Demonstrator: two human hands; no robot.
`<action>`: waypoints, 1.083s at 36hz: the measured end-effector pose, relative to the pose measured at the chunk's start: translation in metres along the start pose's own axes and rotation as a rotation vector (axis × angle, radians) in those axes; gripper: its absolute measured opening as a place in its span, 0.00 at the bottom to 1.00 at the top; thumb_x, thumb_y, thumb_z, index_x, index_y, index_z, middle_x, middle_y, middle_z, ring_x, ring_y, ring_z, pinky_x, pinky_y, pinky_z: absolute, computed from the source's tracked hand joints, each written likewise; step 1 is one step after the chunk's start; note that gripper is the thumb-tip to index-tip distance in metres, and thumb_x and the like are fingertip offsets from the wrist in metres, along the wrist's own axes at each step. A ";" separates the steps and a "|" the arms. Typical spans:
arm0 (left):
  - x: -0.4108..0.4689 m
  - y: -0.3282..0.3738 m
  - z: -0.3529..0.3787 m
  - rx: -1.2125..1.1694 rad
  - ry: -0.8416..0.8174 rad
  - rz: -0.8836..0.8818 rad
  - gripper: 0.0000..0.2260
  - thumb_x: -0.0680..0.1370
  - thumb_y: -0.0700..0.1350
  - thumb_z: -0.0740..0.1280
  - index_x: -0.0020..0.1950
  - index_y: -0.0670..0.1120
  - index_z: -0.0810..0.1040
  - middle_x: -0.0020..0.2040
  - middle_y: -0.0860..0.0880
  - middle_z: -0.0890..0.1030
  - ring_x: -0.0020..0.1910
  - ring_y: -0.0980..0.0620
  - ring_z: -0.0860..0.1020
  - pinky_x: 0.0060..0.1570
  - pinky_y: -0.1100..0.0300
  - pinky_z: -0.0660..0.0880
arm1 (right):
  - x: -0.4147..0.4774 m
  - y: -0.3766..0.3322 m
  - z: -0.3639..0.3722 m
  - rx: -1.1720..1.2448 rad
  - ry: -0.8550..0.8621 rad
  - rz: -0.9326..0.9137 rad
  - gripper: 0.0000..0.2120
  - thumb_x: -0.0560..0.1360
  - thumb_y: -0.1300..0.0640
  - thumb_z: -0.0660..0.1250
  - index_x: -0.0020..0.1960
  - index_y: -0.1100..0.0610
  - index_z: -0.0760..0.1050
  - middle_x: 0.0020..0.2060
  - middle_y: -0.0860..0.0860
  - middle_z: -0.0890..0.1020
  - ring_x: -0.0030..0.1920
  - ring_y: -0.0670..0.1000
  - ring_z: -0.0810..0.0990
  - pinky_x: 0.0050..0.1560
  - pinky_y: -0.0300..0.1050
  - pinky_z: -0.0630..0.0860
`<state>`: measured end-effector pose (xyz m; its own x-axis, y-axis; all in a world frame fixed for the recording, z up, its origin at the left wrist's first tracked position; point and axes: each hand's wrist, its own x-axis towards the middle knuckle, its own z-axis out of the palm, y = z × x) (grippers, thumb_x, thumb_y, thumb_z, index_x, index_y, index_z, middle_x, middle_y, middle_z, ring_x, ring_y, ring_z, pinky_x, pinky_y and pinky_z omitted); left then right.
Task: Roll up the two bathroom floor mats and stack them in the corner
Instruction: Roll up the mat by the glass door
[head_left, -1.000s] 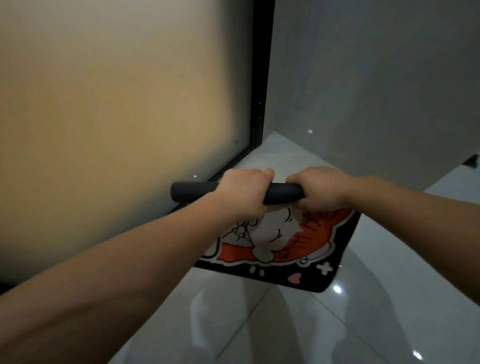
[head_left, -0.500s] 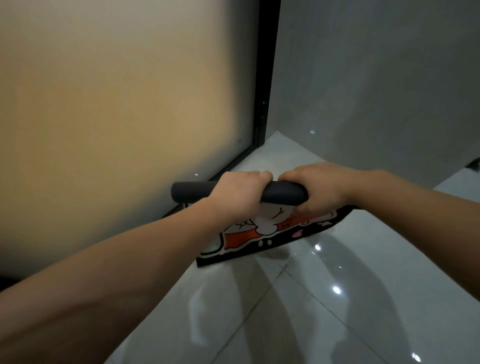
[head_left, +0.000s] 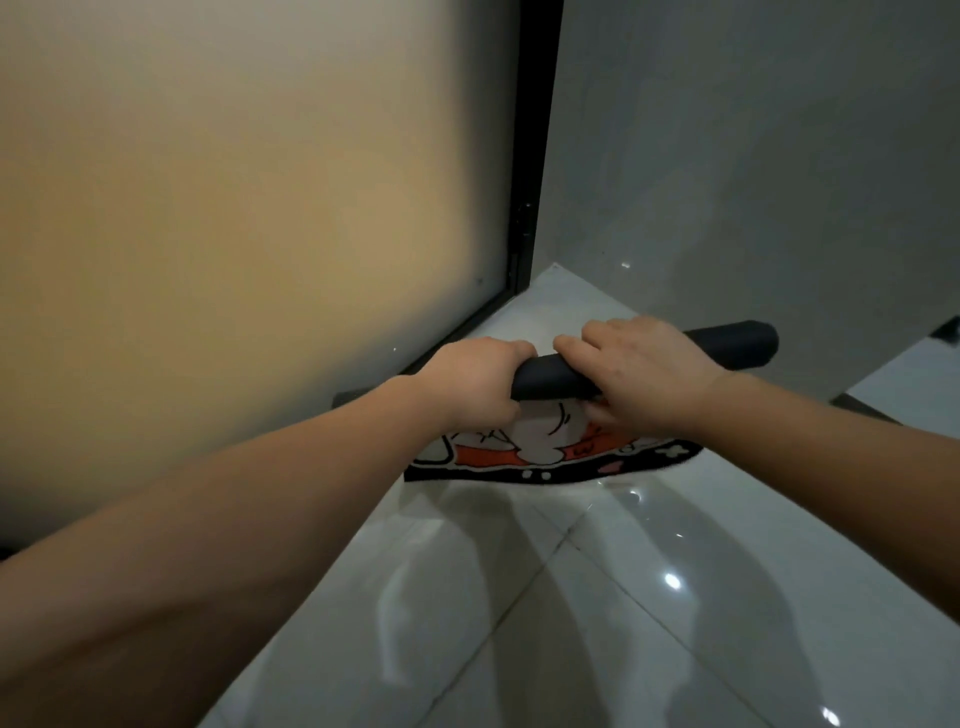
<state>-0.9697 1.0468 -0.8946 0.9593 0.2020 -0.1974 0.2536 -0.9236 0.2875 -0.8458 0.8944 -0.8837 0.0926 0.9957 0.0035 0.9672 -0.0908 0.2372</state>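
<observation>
Both hands, left hand (head_left: 475, 382) and right hand (head_left: 641, 379), clamp the half-rolled mat (head_left: 550, 449); slack grip risks unrolling.

No readable text, labels, brands or numbers anywhere. Only printed item is the mat (head_left: 545, 457): a cartoon picture in white and orange on a black border, with small white and pink shapes along the edge. No letters or digits can be made out in it; part of the print is covered by the hands and the rolled section.
</observation>
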 end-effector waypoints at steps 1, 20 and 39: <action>0.000 -0.001 0.001 0.047 0.030 -0.001 0.13 0.71 0.43 0.66 0.55 0.48 0.72 0.41 0.50 0.75 0.44 0.45 0.77 0.38 0.55 0.70 | 0.001 0.000 -0.002 0.035 -0.057 0.022 0.22 0.70 0.46 0.62 0.62 0.53 0.66 0.44 0.52 0.75 0.41 0.54 0.75 0.42 0.50 0.73; -0.002 0.000 -0.014 -0.076 -0.024 0.013 0.24 0.67 0.59 0.71 0.60 0.55 0.71 0.48 0.54 0.79 0.45 0.50 0.77 0.44 0.57 0.73 | -0.003 0.012 -0.007 -0.052 0.185 0.013 0.09 0.67 0.57 0.70 0.46 0.55 0.73 0.34 0.52 0.78 0.30 0.55 0.76 0.29 0.43 0.61; -0.002 0.002 0.003 0.239 0.264 0.165 0.21 0.70 0.52 0.68 0.61 0.53 0.68 0.54 0.53 0.78 0.50 0.48 0.78 0.42 0.53 0.73 | 0.004 0.014 -0.022 0.612 -0.474 0.285 0.13 0.66 0.50 0.73 0.48 0.47 0.74 0.40 0.48 0.80 0.40 0.50 0.79 0.40 0.46 0.76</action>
<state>-0.9716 1.0435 -0.8969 0.9916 0.0922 0.0905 0.0868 -0.9943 0.0624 -0.8366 0.8978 -0.8593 0.3115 0.8319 -0.4592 0.8368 -0.4692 -0.2823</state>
